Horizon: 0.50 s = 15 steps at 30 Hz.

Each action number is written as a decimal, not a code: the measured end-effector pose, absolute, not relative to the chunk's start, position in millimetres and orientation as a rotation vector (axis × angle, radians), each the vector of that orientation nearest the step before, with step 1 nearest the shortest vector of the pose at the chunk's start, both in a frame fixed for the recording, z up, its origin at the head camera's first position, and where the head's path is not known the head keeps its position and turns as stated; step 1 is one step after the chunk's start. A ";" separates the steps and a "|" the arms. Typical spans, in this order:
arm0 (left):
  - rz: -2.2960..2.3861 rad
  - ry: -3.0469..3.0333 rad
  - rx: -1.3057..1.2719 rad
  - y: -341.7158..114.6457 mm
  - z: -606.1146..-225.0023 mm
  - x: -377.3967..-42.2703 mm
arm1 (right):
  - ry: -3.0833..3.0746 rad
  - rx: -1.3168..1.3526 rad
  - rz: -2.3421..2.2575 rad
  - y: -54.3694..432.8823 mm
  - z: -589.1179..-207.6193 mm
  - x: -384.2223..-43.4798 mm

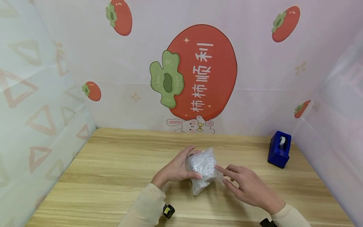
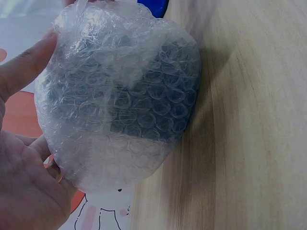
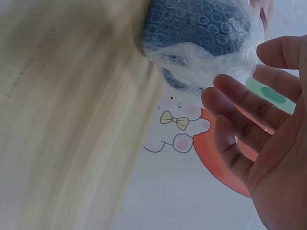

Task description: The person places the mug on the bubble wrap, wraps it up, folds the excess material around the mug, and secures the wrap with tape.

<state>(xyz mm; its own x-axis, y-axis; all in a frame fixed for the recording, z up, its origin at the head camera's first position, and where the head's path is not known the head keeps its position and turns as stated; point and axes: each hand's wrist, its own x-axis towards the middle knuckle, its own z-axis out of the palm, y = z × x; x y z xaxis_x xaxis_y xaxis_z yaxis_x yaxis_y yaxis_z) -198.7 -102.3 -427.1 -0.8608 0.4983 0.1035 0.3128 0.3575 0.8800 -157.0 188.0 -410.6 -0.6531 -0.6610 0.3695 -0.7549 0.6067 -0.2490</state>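
Observation:
A bundle of clear bubble wrap [image 1: 203, 164] is wrapped around something dark, whose kind the wrap hides. My left hand [image 1: 179, 166] grips it from the left, thumb on the near side and fingers round the far side. In the left wrist view the bubble wrap [image 2: 120, 100] fills the middle, close over the wooden table. My right hand [image 1: 246, 185] is at the right of the bundle, index fingertip at its side and the other fingers loosely spread. In the right wrist view those fingers [image 3: 244, 103] are relaxed beside the loose end of the wrap [image 3: 206, 62].
A blue tape dispenser [image 1: 279, 149] stands at the back right of the wooden table [image 1: 119, 170]. A printed backdrop [image 1: 255, 104] with persimmons and a rabbit rises behind the table, and cloth walls close off both sides.

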 end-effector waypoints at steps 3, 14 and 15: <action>1.513 2.436 0.737 -102.3 -427.0 -198.5 | -2.573 1.132 0.578 189.3 -414.7 -154.1; 1.472 2.474 0.762 -103.3 -426.1 -197.8 | -2.616 0.989 0.677 183.1 -417.8 -146.8; 1.453 2.489 0.764 -103.3 -425.4 -197.2 | -2.626 0.960 0.696 181.6 -417.3 -145.9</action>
<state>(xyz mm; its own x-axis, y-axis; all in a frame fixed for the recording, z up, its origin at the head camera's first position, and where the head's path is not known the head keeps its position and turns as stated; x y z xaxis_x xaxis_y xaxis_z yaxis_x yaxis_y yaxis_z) -197.2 -103.3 -425.4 -0.8568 0.5027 0.1148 0.3471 0.3977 0.8493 -145.9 181.6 -417.3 -0.7480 -0.5351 0.3925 -0.6593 0.6669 -0.3473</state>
